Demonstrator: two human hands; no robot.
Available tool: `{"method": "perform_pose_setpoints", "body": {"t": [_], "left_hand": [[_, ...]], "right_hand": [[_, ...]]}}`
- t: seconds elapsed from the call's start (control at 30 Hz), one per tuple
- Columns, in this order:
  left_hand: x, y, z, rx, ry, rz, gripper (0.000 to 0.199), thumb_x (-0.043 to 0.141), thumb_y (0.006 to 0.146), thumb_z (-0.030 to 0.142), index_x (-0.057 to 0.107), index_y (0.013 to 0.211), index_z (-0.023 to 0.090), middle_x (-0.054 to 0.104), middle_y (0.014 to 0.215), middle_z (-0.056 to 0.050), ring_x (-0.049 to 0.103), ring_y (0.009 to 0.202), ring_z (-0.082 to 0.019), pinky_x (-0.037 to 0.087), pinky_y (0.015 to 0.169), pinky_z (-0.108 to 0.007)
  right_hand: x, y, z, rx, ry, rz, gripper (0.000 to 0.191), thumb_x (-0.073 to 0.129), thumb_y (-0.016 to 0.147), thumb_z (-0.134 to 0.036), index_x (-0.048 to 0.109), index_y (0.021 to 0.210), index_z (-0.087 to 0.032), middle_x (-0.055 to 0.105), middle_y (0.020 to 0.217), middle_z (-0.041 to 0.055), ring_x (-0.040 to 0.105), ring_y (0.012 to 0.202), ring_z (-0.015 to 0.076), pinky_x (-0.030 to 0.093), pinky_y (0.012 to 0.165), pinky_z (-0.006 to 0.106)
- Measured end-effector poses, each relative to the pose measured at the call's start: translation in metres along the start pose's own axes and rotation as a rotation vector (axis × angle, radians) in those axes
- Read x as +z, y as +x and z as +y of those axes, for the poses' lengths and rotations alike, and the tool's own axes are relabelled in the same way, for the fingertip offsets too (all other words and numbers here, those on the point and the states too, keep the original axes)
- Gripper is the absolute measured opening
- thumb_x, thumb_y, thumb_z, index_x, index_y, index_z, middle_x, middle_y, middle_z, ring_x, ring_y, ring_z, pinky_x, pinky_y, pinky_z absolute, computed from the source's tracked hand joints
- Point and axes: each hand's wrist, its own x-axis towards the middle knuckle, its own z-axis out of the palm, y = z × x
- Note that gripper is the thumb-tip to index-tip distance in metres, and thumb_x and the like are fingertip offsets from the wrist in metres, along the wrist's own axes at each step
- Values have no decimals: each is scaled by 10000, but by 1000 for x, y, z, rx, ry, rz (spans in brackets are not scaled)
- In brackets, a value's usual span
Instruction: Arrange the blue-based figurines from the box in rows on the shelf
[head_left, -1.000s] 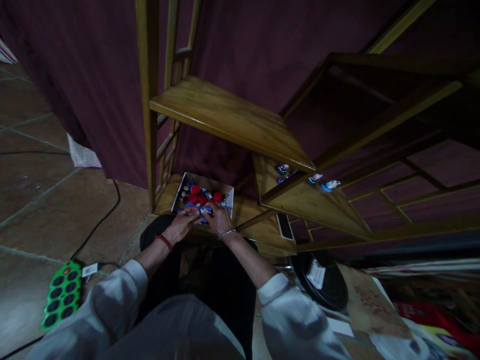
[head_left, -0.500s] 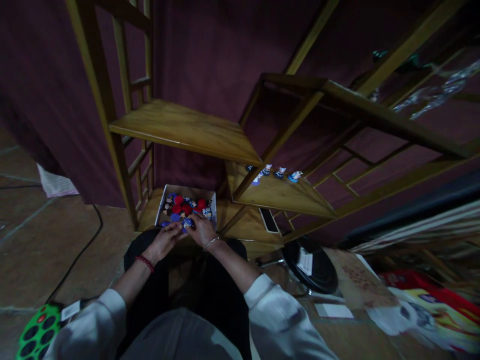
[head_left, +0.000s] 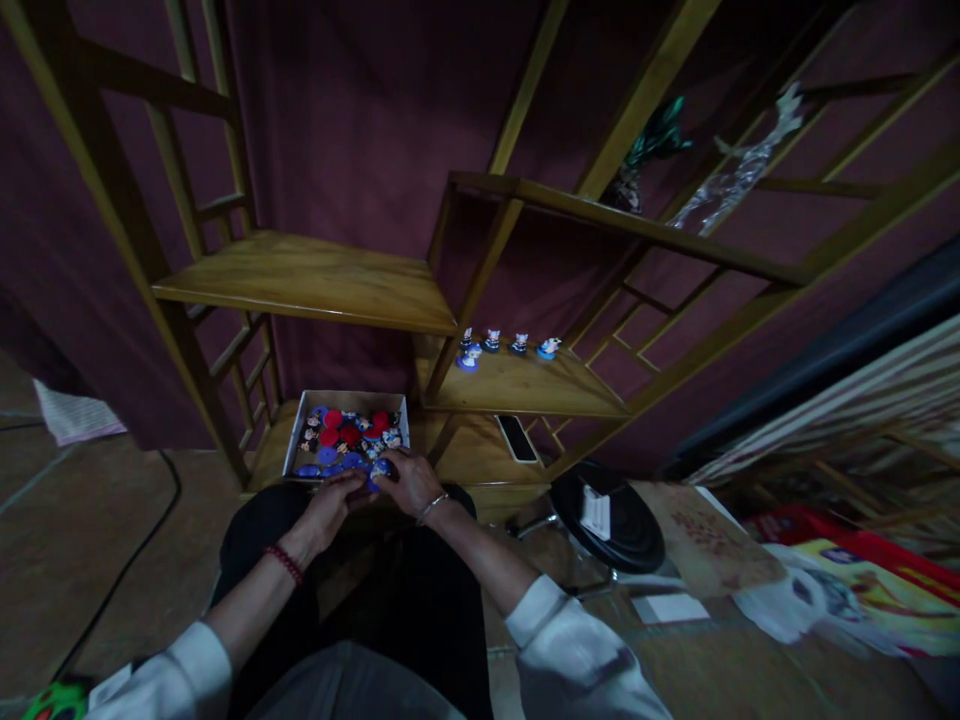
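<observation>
My left hand [head_left: 328, 508] and my right hand [head_left: 412, 485] meet just in front of a shallow white box [head_left: 295, 437]. Between their fingertips is a small blue-and-purple figurine [head_left: 379, 471], pinched by the right hand. The left fingers are closed at its near left side, touching its purple base. Inside the box lie several small figurines [head_left: 309, 436], with red discs [head_left: 330, 437] and purple round bases [head_left: 328, 455] among them.
Several like figurines [head_left: 492, 341] stand on a wooden shelf [head_left: 540, 388] to the right. A phone [head_left: 516, 438] lies on the lower board. An upper shelf [head_left: 315, 280] juts out above the box. A black round stool [head_left: 611, 520] is at the right.
The view has swung to the right, so the shelves and box sit further left. Both hands keep the figurine between them, slightly nearer to me from the box.
</observation>
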Motion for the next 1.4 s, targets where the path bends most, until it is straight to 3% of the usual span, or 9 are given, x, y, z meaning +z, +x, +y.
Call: {"method": "perform_pose_setpoints", "body": {"t": [0.33, 0.63, 0.87, 1.4], "left_hand": [[43, -6, -9, -4, 64, -51, 91, 543, 673, 46, 607, 655, 108, 645, 678, -34, 616, 641, -129, 515, 689, -292], [77, -5, -10, -1, 91, -129, 110, 596, 650, 53, 631, 740, 106, 660, 761, -49, 617, 662, -128, 503, 680, -259], [101, -9, -5, 20, 87, -161, 38, 617, 659, 66, 628, 671, 101, 640, 714, -38, 609, 677, -124, 505, 687, -249], [162, -20, 13, 7, 102, -158, 99, 616, 660, 19, 601, 593, 91, 623, 674, -32, 593, 647, -101, 498, 731, -261]], "right_hand": [[-32, -22, 17, 64, 119, 82, 267, 580, 706, -182, 569, 970, -213, 618, 874, 26, 569, 767, 144, 440, 706, 242], [-52, -33, 38, 105, 287, 176, 278, 573, 706, -191, 565, 984, -193, 624, 784, 10, 579, 674, 125, 473, 650, 243], [-74, -41, 51, -9, 340, 237, 305, 474, 750, -133, 563, 1031, -211, 634, 893, 22, 592, 794, 126, 481, 737, 259], [-109, -58, 67, 24, 519, 344, 334, 555, 749, -259, 551, 1078, -196, 634, 992, 48, 597, 888, 154, 477, 834, 333]]}}
